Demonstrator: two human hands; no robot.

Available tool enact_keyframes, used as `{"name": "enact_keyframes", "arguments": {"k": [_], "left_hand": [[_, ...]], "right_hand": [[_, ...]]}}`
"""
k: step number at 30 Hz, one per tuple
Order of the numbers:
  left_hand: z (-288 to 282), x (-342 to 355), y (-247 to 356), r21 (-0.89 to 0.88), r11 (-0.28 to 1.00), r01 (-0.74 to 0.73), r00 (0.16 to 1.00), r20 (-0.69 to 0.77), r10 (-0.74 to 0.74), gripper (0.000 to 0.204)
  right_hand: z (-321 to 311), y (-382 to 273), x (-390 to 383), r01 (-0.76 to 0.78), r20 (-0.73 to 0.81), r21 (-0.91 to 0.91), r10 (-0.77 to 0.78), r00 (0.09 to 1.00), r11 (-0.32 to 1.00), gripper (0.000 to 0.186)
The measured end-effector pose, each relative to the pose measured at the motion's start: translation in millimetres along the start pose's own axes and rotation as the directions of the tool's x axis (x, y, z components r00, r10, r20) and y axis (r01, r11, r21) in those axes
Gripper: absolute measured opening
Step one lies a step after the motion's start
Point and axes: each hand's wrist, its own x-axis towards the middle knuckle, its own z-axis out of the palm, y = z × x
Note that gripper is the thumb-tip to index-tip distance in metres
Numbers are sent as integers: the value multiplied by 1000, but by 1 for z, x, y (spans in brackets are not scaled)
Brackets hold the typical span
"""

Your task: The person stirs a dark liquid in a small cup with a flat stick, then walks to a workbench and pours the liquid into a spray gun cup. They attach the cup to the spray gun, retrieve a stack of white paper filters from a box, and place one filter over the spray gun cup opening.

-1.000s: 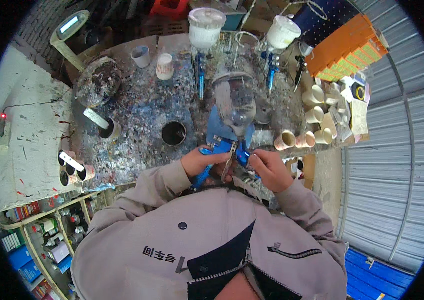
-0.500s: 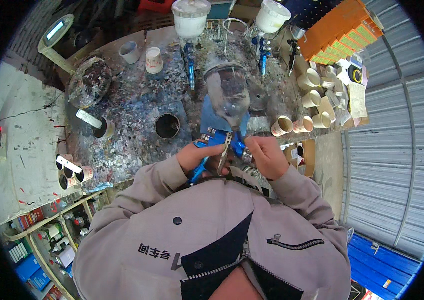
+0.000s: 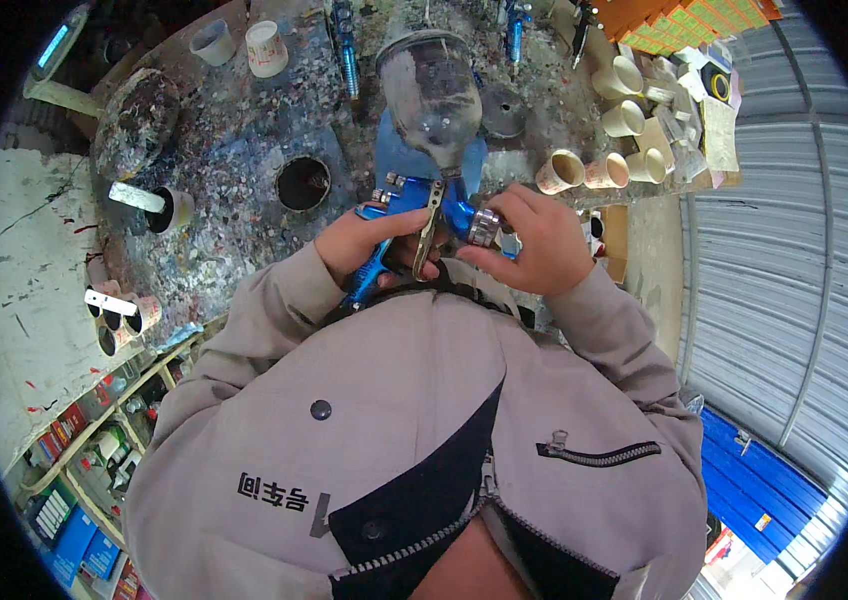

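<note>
A blue spray gun (image 3: 407, 197) is held above the bench's near edge, with a cloudy clear cup (image 3: 431, 98) on top and a silver trigger (image 3: 428, 230) at its middle. My left hand (image 3: 362, 245) is closed round the gun's handle and trigger, some fingers hidden behind it. At the front end sits a silver air cap (image 3: 484, 228). My right hand (image 3: 547, 243) curls about this cap, index finger above and thumb below. Part of that contact is hidden. A blue sheet (image 3: 399, 155) lies on the bench behind the gun.
Paper cups (image 3: 560, 172) line the bench's right edge. A dark-filled cup (image 3: 303, 184) stands left of the gun. Farther left, a cup (image 3: 180, 208) holds a pale stick. Two more blue spray guns (image 3: 347, 60) are at the back, near a scale (image 3: 62, 50) and an orange box (image 3: 694, 25).
The view has shifted, so the bench and gun sit higher in the picture. My right hand's fingers have spread wider about the air cap, which shows more fully. My left hand keeps its hold.
</note>
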Motion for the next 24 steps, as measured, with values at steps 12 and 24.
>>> {"name": "enact_keyframes", "arguments": {"k": [12,24], "left_hand": [[-5,2,0,3,1000,-19,1000,19,19,41],[-1,-3,2,24,998,-52,998,-41,53,38]], "right_hand": [[3,4,8,210,-120,-95,-220,968,973,43],[14,-4,8,-84,-83,150,97,992,985,46]]}}
